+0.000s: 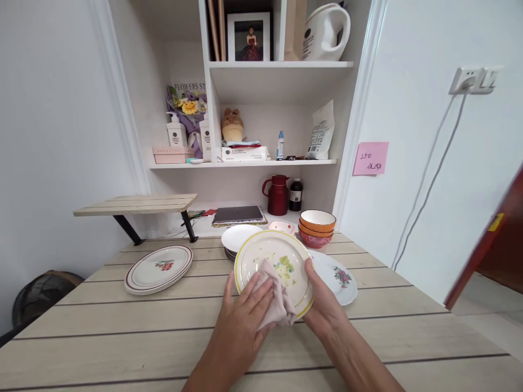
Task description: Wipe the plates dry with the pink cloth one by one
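A cream plate (253, 253) with a yellow rim and a green leaf pattern is tilted up above the table. My right hand (327, 305) grips its right edge, thumb on the face and fingers behind. Against the plate's face, my left hand (245, 310) presses a crumpled pale pink cloth (281, 305), its fingers lying over the fabric. Behind the plate, partly covered, is a white oval dish (345, 277) with a flower print. White plates (241, 237) are stacked just beyond it.
Red-rimmed plates (159, 267) are stacked at the left, near a small raised wooden shelf (139, 204). Several bowls (316, 223) are stacked at the back right, beside a pink dish (281, 226). A red jug (278, 195) and a laptop (239, 214) stand behind.
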`<state>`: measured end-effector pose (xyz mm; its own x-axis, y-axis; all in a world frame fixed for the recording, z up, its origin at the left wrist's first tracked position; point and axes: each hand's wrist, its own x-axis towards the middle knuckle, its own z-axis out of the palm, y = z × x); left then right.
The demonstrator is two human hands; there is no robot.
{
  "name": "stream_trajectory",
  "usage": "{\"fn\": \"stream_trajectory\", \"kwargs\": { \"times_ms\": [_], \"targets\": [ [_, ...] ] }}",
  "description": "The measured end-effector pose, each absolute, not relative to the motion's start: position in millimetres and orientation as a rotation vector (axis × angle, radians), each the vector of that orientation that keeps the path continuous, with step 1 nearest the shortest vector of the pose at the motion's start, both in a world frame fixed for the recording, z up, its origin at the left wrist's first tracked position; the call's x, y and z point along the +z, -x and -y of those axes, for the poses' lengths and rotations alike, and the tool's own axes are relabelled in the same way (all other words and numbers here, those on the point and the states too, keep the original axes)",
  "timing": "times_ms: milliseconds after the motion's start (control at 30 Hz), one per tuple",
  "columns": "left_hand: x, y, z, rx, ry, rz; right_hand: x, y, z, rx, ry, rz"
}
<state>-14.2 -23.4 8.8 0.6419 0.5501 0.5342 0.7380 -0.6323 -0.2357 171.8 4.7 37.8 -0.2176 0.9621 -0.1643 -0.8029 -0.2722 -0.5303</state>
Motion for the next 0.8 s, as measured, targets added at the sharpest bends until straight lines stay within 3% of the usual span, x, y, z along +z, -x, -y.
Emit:
{"fn": "stream_trajectory", "kwargs": {
  "times_ms": [367, 800],
  "targets": [
    [4.4, 29.8, 11.8, -0.763, 2.081, 1.389, 22.9, -144.1, 11.7, 1.877, 0.59, 0.452],
    [10.7, 8.7, 24.8, -0.781, 2.508, 1.194, 23.4, -134.6, 21.2, 1.855, 0.627, 0.565]
  ]
}}
